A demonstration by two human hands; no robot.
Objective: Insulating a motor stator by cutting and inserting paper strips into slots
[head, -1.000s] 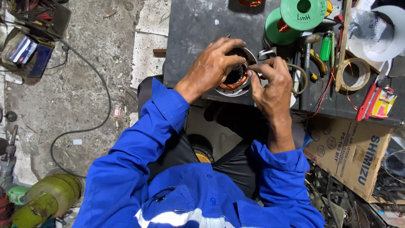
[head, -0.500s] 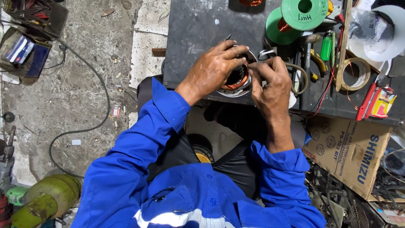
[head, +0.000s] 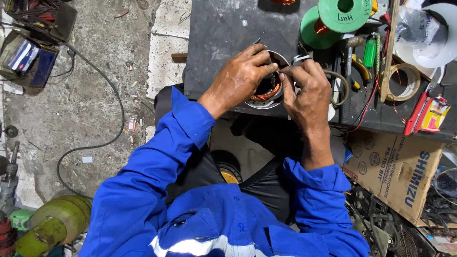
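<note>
A round metal motor stator point(head: 267, 94) with copper windings sits at the near edge of a dark workbench point(head: 223, 38). My left hand point(head: 240, 76) rests over its left rim, fingers curled into the opening. My right hand point(head: 307, 88) pinches something small at the stator's right rim; what it pinches is hidden by the fingertips. Both arms wear blue sleeves.
Two green wire spools point(head: 333, 16) stand at the back of the bench, with a hammer point(head: 350, 57), a green screwdriver point(head: 370, 50), a tape roll point(head: 402, 81) and a red cutter point(head: 416, 114) to the right. A cardboard box point(head: 395, 171) lies below. A green gas cylinder point(head: 52, 228) lies on the concrete floor.
Both hands have shifted slightly over the stator, the fingers working closer together at its right rim. The stator stays in place.
</note>
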